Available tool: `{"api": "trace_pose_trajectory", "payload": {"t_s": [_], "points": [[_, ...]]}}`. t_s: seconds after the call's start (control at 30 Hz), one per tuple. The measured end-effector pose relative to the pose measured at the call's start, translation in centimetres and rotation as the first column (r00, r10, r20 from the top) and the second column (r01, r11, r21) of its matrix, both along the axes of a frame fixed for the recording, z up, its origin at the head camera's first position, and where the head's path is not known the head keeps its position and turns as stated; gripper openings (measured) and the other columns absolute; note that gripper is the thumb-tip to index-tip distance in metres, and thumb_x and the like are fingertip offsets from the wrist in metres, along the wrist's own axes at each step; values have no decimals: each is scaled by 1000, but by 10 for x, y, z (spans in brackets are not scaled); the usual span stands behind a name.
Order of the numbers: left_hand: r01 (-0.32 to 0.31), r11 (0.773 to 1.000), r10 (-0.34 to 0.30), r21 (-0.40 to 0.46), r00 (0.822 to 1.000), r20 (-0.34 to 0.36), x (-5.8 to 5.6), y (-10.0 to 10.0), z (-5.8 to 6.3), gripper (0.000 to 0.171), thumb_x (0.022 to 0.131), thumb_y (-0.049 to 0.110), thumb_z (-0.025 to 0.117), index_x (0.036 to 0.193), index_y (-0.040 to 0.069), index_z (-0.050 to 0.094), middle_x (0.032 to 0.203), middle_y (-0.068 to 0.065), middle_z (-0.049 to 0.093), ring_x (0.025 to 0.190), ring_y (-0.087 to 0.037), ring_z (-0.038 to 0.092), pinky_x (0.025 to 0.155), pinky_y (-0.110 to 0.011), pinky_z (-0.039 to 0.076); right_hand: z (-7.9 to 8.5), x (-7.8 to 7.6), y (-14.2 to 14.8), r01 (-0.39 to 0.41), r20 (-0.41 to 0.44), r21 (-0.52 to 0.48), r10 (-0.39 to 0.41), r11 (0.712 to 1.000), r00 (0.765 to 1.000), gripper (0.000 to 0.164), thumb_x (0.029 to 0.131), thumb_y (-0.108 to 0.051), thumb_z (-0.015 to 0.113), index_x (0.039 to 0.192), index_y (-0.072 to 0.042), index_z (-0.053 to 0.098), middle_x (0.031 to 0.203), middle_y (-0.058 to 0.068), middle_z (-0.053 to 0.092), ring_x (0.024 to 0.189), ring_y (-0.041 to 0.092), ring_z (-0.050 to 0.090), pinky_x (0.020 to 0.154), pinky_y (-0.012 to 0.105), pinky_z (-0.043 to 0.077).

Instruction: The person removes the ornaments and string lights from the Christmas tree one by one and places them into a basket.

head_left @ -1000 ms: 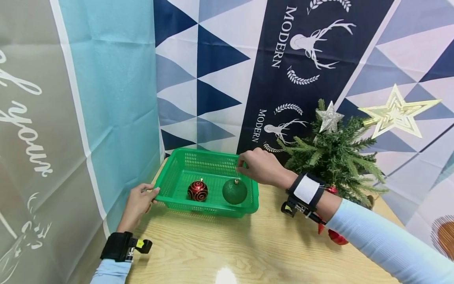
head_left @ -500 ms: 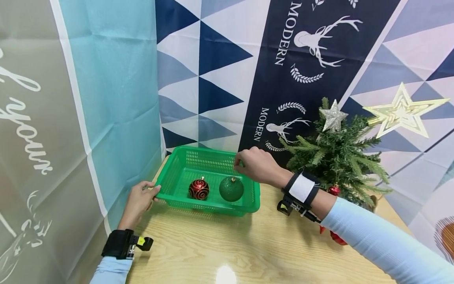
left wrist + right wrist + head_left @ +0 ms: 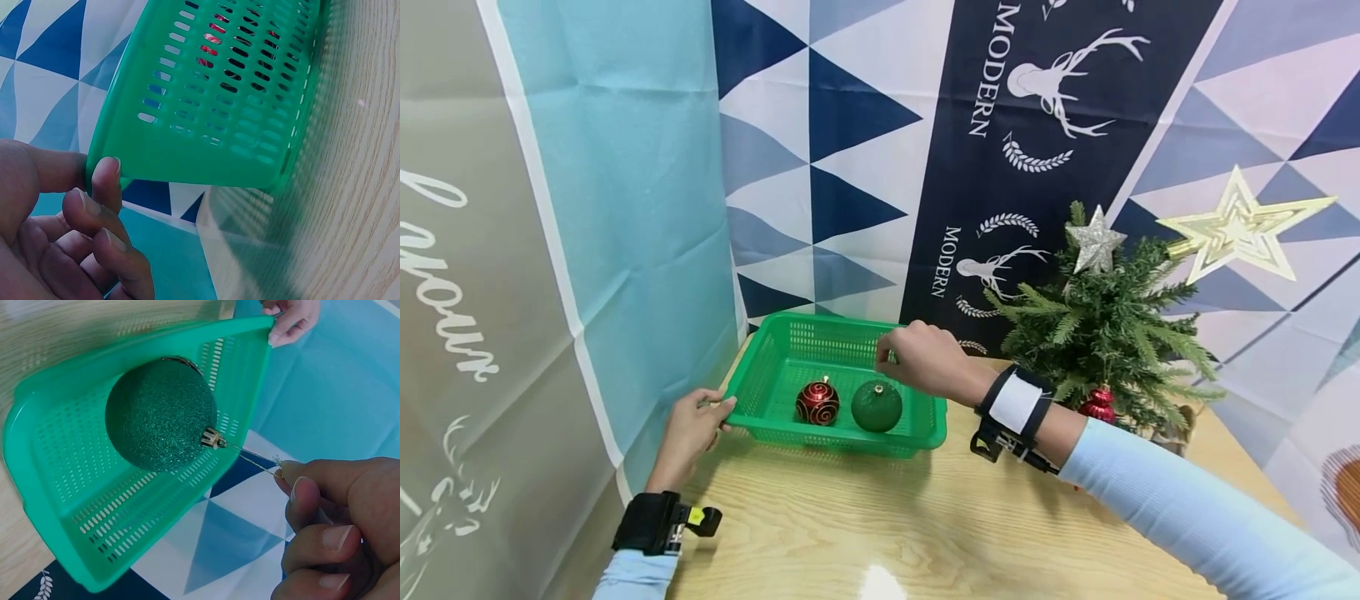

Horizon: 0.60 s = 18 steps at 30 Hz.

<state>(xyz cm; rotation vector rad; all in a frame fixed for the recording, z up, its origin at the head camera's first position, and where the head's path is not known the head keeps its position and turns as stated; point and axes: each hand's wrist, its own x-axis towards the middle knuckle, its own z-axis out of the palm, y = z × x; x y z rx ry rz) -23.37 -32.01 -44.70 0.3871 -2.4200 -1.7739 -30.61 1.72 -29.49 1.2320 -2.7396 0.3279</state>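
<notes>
A green glitter Christmas bauble (image 3: 877, 408) hangs inside a slotted green plastic basket (image 3: 842, 442). In the right wrist view its gold cap and thin string (image 3: 253, 459) show, and the fingertips of my right hand (image 3: 925, 358) pinch the string's end. A shiny red bauble with gold swirls (image 3: 817, 405) lies on the basket floor, left of the green one. My left hand (image 3: 690, 429) grips the basket's left rim between thumb and index finger; in the left wrist view the other fingers (image 3: 122, 256) curl loosely below the rim.
A small artificial Christmas tree (image 3: 1097, 333) stands at the right, bearing a silver star (image 3: 1097, 240), a large gold star (image 3: 1240, 229) and a red ornament (image 3: 1099, 405). Printed cloth walls (image 3: 647, 208) close in behind and left of the wooden table (image 3: 820, 525).
My right hand has shifted left with the green bauble, bringing it closer to the red one. The left hand keeps its grip on the basket rim.
</notes>
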Motion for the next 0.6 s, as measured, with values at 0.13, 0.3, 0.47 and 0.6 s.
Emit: {"api": "trace_pose_trajectory", "payload": {"t_s": [0.13, 0.3, 0.47, 0.6], "points": [[-1, 1000, 1, -1, 1000, 0, 1, 1, 0, 50, 107, 30, 60, 144, -1, 48, 90, -17, 69, 48, -15, 31, 51, -44, 32, -4, 0, -2, -9, 4, 2, 9, 1000, 1000, 10, 95, -9, 73, 90, -16, 79, 84, -5, 72, 61, 7, 57, 48, 27, 44], [9, 1000, -9, 2, 1000, 28, -1, -1, 2, 47, 108, 27, 59, 146, 0, 47, 92, -19, 70, 49, -14, 31, 52, -39, 35, -10, 2, -6, -19, 15, -2, 19, 1000, 1000, 10, 94, -9, 73, 90, -16, 79, 88, -4, 73, 64, 6, 58, 49, 26, 46], [3, 1000, -3, 2, 999, 38, -1, -2, 4, 46, 108, 26, 58, 145, 0, 47, 88, -15, 70, 47, -14, 32, 52, -37, 35, -19, 3, -10, -21, -10, 7, 21, 1000, 1000, 10, 94, -10, 74, 88, -17, 78, 87, -4, 74, 67, 7, 61, 52, 26, 48], [1, 1000, -1, 9, 999, 32, -2, -1, 3, 46, 108, 26, 59, 145, 0, 48, 89, -17, 70, 47, -14, 33, 51, -35, 35, -30, 5, -14, -26, -11, 16, 26, 1000, 1000, 10, 94, -9, 74, 86, -16, 76, 82, -4, 72, 64, 7, 60, 49, 26, 46]]}}
